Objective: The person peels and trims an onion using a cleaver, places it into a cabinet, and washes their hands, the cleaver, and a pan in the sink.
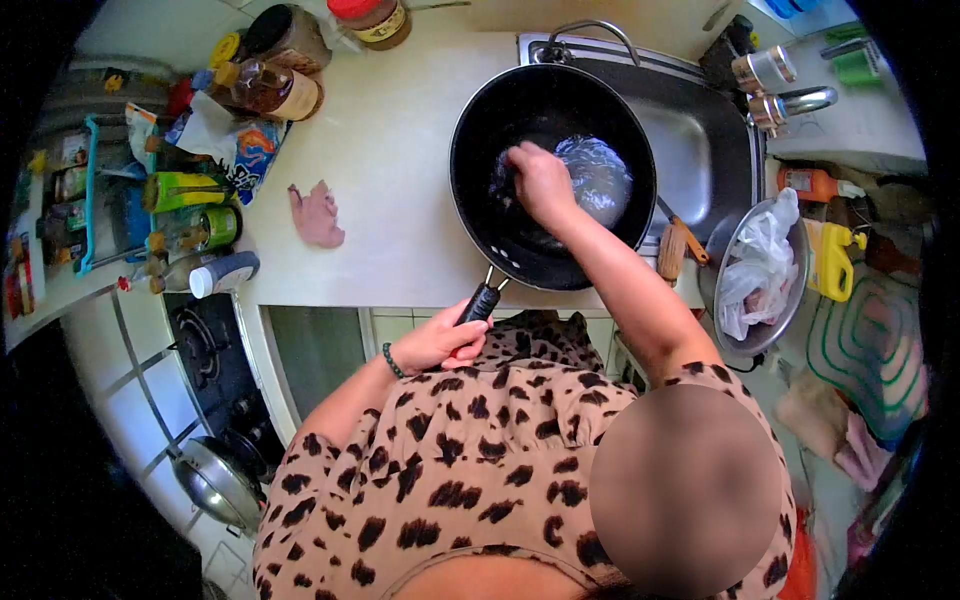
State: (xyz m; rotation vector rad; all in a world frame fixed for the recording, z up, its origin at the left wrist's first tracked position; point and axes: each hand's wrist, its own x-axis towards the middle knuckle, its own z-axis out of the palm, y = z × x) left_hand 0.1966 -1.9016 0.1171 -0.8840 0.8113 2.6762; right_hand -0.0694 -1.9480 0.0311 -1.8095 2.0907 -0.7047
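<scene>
Black pan (495, 115) over the surface (385, 170) and the left part of the sink (690, 150), its handle (480, 302) pointing back toward the person; whether the base rests fully on anything cannot be told from above; shallow clear water (605, 185) pooled within, rippled and bright with reflections.

Left hand (450, 340), dark beaded bracelet (392, 361) at the wrist, closed round the handle; right hand (543, 185) down inside the pan, at the left margin of the water, fingers bent inward; tips hidden, so cannot tell whether they pinch anything or merely press together.

Right of the pan: wooden brush (672, 255) near the surface's front edge, an orange-handled tool (688, 240) just beside it; farther right, a metal bowl (729, 335) with a crumpled translucent plastic bag (765, 265) in it; yellow jug (832, 262) beyond, orange bottle (812, 184) behind that.

Left of the pan: a flat pinkish piece (317, 215) lying alone on the surface, material unclear; amber bottle (285, 92) and red-lidded jar (380, 25) toward the back; white-capped bottle (225, 273) at the front left, above the stove (200, 335).
</scene>
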